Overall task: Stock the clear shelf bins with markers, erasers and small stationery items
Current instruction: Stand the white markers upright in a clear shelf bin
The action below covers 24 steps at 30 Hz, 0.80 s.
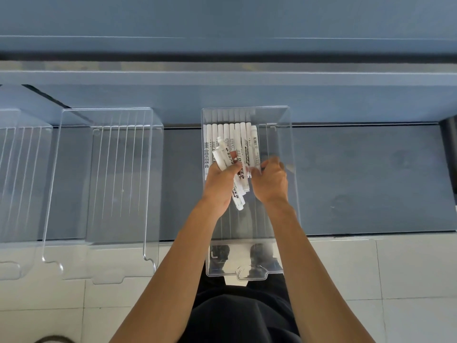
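A clear plastic bin (286,184) sits on the grey-blue shelf in the middle of the view. Several white markers (228,134) lie side by side in a row at its far left end. My left hand (220,181) grips a bundle of white markers (222,154) inside the bin, their ends sticking out above and below the fist. My right hand (270,180) is beside it and pinches the lower end of one white marker (253,149) lying at the right of the row.
Two more clear bins, holding nothing, stand to the left: one (103,184) near the middle and one (22,184) at the left edge. The grey-blue shelf (371,181) stretches to the right. White floor tiles (395,280) lie below the shelf edge.
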Each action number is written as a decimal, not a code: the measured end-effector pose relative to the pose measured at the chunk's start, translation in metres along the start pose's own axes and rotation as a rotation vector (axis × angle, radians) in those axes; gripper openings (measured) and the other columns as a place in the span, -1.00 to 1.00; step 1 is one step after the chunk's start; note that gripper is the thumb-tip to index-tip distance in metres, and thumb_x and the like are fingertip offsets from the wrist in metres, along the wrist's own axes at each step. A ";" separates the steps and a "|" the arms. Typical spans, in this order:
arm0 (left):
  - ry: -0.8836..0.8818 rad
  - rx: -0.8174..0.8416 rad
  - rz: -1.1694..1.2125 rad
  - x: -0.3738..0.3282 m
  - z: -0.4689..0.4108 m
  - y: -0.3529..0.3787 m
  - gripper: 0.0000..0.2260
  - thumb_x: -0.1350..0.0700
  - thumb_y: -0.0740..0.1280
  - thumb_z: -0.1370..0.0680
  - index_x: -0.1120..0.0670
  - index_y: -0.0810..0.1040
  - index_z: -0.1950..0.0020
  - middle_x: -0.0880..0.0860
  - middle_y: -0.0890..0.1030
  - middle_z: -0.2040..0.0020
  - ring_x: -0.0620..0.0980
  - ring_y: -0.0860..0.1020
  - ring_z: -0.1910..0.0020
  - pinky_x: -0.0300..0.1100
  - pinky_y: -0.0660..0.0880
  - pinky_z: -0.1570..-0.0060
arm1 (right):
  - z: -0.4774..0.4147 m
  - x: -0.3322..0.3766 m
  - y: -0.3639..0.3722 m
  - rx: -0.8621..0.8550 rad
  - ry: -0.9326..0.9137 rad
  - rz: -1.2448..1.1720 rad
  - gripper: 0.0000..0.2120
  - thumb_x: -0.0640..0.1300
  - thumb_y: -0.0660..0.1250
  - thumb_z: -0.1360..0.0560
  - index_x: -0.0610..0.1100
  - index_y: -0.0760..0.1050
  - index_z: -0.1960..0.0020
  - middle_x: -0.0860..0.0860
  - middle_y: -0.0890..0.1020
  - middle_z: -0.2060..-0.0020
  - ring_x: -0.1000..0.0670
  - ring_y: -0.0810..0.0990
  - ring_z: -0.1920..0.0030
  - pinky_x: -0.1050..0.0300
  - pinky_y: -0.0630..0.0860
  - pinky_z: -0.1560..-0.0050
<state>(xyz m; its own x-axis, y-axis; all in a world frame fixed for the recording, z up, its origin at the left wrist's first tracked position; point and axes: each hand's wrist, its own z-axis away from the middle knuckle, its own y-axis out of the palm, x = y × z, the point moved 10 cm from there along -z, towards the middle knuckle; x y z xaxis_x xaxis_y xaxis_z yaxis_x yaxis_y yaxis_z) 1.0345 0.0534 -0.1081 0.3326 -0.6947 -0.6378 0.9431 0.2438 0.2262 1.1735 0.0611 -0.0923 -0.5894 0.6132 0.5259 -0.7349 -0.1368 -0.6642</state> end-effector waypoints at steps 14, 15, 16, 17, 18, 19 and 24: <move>0.053 0.055 -0.028 -0.010 0.007 0.005 -0.71 0.29 0.23 -0.64 0.16 0.50 -0.35 0.15 0.65 -0.16 0.14 0.64 -0.10 -0.04 0.58 0.08 | 0.026 0.020 -0.029 -0.022 -0.214 -0.480 -0.68 -0.30 0.05 -0.63 -0.14 0.53 -0.20 0.01 0.65 0.15 0.14 0.59 0.32 0.29 0.50 0.30; 0.068 0.062 -0.036 -0.013 0.008 0.006 -0.71 0.29 0.23 -0.64 0.17 0.50 -0.36 0.15 0.64 -0.15 0.13 0.64 -0.07 -0.04 0.57 0.08 | 0.028 0.022 -0.031 -0.013 -0.228 -0.507 -0.68 -0.32 0.06 -0.62 -0.14 0.52 -0.22 0.04 0.64 0.15 0.19 0.59 0.32 0.35 0.49 0.29; 0.077 0.064 -0.044 -0.015 0.010 0.007 -0.71 0.28 0.23 -0.64 0.18 0.49 -0.36 0.15 0.64 -0.14 0.13 0.63 -0.05 -0.03 0.57 0.08 | 0.030 0.024 -0.034 -0.011 -0.247 -0.521 -0.69 -0.35 0.09 -0.61 -0.15 0.52 -0.23 0.06 0.64 0.16 0.21 0.60 0.30 0.38 0.48 0.28; 0.081 0.061 -0.051 -0.017 0.010 0.007 -0.71 0.28 0.23 -0.64 0.18 0.50 -0.36 0.16 0.64 -0.14 0.14 0.63 -0.06 0.00 0.57 0.04 | 0.031 0.026 -0.036 -0.016 -0.262 -0.534 -0.70 -0.37 0.14 -0.59 -0.16 0.52 -0.22 0.07 0.64 0.17 0.23 0.61 0.29 0.40 0.49 0.28; 0.084 0.061 -0.054 -0.018 0.011 0.008 -0.71 0.28 0.24 -0.64 0.17 0.50 -0.36 0.17 0.64 -0.16 0.16 0.62 -0.09 0.05 0.57 -0.02 | 0.030 0.027 -0.039 -0.029 -0.267 -0.549 -0.73 -0.37 0.18 -0.58 -0.18 0.52 -0.21 0.06 0.65 0.18 0.23 0.61 0.29 0.41 0.49 0.28; 0.086 0.060 -0.056 -0.019 0.011 0.009 -0.70 0.28 0.24 -0.63 0.17 0.50 -0.36 0.18 0.64 -0.18 0.18 0.62 -0.13 0.09 0.56 -0.11 | 0.030 0.028 -0.042 -0.045 -0.268 -0.564 -0.76 -0.35 0.21 -0.58 -0.20 0.54 -0.18 0.06 0.65 0.19 0.22 0.62 0.29 0.40 0.49 0.28; 0.093 0.042 -0.055 -0.027 0.010 0.009 -0.75 0.27 0.26 -0.63 0.13 0.55 -0.29 0.16 0.65 -0.16 0.19 0.61 -0.18 0.20 0.49 -0.26 | 0.023 0.031 -0.054 -0.220 -0.309 -0.446 -0.94 -0.19 0.35 -0.56 -0.15 0.60 0.01 -0.02 0.62 0.17 0.22 0.57 0.26 0.46 0.44 0.22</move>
<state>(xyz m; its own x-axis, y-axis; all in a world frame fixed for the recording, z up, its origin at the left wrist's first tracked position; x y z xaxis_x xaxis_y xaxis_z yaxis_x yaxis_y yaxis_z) 1.0344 0.0675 -0.0818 0.2808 -0.6400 -0.7152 0.9597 0.1774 0.2181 1.1873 0.0698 -0.0277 -0.3337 0.3140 0.8888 -0.8670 0.2678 -0.4201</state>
